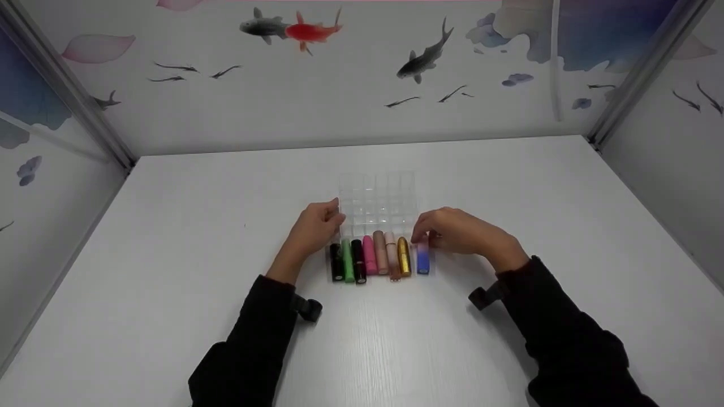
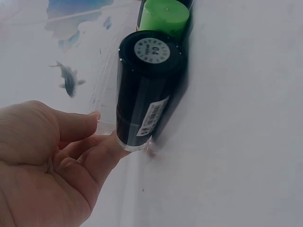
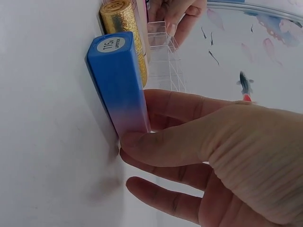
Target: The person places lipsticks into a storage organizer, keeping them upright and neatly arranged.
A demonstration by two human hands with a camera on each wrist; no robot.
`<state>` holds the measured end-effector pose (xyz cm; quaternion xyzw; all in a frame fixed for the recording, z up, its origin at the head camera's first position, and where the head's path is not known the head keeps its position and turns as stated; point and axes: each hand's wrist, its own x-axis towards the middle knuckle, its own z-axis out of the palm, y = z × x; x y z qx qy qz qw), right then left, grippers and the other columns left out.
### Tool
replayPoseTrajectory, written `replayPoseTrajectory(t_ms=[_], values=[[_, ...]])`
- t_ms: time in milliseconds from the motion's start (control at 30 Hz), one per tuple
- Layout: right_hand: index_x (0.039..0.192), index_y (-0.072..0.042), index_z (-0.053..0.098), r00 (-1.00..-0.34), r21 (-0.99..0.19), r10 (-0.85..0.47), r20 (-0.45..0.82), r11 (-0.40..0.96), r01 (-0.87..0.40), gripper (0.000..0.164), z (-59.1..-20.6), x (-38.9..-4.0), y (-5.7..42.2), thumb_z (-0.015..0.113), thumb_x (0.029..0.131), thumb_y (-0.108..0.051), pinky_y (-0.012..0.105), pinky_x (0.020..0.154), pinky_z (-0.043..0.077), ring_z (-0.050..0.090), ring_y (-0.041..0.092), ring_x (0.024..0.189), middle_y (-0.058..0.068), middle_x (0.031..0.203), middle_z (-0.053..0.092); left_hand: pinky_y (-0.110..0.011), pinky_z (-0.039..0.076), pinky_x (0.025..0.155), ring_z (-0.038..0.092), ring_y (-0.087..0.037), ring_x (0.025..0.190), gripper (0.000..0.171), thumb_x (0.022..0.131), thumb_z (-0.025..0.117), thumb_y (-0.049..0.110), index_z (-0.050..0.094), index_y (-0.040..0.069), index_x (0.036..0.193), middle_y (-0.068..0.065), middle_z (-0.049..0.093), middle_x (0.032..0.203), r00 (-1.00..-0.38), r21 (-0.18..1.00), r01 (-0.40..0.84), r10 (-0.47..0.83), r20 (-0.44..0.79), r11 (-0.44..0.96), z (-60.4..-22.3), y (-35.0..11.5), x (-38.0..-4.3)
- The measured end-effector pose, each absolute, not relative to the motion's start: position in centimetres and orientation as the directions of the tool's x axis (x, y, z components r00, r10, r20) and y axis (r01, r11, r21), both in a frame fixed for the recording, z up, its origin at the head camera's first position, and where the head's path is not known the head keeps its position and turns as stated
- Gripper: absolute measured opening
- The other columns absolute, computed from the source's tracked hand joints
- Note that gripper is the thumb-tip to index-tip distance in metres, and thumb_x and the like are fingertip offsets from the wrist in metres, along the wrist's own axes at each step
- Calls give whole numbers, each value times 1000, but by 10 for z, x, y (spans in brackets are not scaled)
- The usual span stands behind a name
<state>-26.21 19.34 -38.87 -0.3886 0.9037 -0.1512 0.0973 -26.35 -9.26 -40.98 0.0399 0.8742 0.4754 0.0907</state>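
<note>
A clear plastic organizer (image 1: 378, 203) divided into small square compartments lies on the table. My left hand (image 1: 318, 226) holds its left side between thumb and fingers, close to the black lipstick tube (image 2: 149, 90) with a round "04" label. My right hand (image 1: 455, 230) pinches the far end of a square lipstick tube (image 3: 116, 80), blue fading to pink, between thumb and fingers. That tube lies at the right end of a row in front of the organizer. Beside it are a gold tube (image 1: 403, 257), a pink tube (image 1: 369, 255) and a green tube (image 1: 347, 261).
More tubes fill the row, including a brown one (image 1: 380, 253) and a second black one (image 1: 358, 262). The white table (image 1: 215, 237) extends around them. Panels printed with fish (image 1: 427, 56) stand at the back and sides.
</note>
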Motion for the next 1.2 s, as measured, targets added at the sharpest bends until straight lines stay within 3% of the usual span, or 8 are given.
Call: replayPoseTrajectory(t_ms=[100, 200, 367, 433, 733, 900, 1000, 1200], values=[[99, -15, 75, -677, -342, -734, -47, 649, -680, 35, -388, -261, 194, 60, 80, 11, 31, 81, 53, 64, 11, 92, -3, 99, 70, -22, 38, 55, 43, -9, 59, 49, 97, 52, 20, 39, 4, 142, -1, 53, 66, -983, 836, 8, 159, -95, 549, -409, -92, -262], [98, -13, 75, -683, -331, -729, -47, 657, -678, 32, -388, -260, 194, 61, 80, 10, 32, 80, 54, 64, 12, 91, -2, 97, 70, -23, 36, 53, 41, -9, 57, 47, 97, 52, 19, 41, 2, 140, 2, 49, 64, -985, 822, 13, 147, -87, 569, -408, -90, -261], [98, -14, 74, -699, -324, -713, -62, 676, -661, 31, -389, -259, 194, 62, 80, 9, 33, 80, 54, 64, 13, 90, -2, 98, 71, -24, 38, 54, 44, -12, 60, 34, 98, 50, 16, 56, 0, 127, -9, 63, 112, -988, 770, -20, 108, -115, 637, -404, -82, -259], [98, -13, 74, -704, -325, -708, -62, 681, -656, 29, -389, -259, 194, 63, 81, 8, 33, 81, 54, 64, 13, 89, -1, 98, 71, -23, 38, 55, 44, -12, 61, 26, 98, 49, 16, 61, 0, 114, -11, 61, 116, -987, 757, -38, 95, -131, 652, -402, -79, -259], [100, -12, 74, -717, -326, -693, -70, 696, -640, 25, -387, -259, 193, 65, 82, 3, 32, 81, 54, 64, 12, 87, -1, 97, 71, -24, 38, 54, 43, -12, 61, 24, 99, 47, 17, 62, 1, 110, -7, 52, 136, -988, 765, -34, 96, -124, 643, -401, -80, -258], [102, -12, 74, -710, -321, -699, -83, 693, -645, 25, -387, -259, 194, 65, 83, 2, 33, 82, 53, 64, 13, 90, -1, 99, 71, -24, 37, 54, 44, -13, 62, 20, 98, 48, 16, 58, 2, 90, -8, 60, 105, -989, 759, -21, 97, -110, 651, -401, -80, -259], [101, -12, 74, -699, -317, -710, -85, 685, -657, 25, -386, -260, 196, 66, 83, 3, 34, 83, 53, 65, 14, 91, 0, 100, 71, -24, 37, 53, 43, -13, 61, 22, 98, 49, 16, 50, 5, 79, -5, 49, 77, -991, 741, -7, 95, -96, 671, -401, -79, -258], [98, -13, 74, -703, -341, -704, -101, 689, -640, 24, -383, -260, 202, 68, 81, 2, 33, 82, 54, 65, 14, 90, -1, 98, 71, -24, 37, 53, 45, -14, 62, 23, 98, 48, 16, 50, 5, 77, -2, 44, 70, -993, 722, 3, 86, -78, 691, -401, -79, -258]])
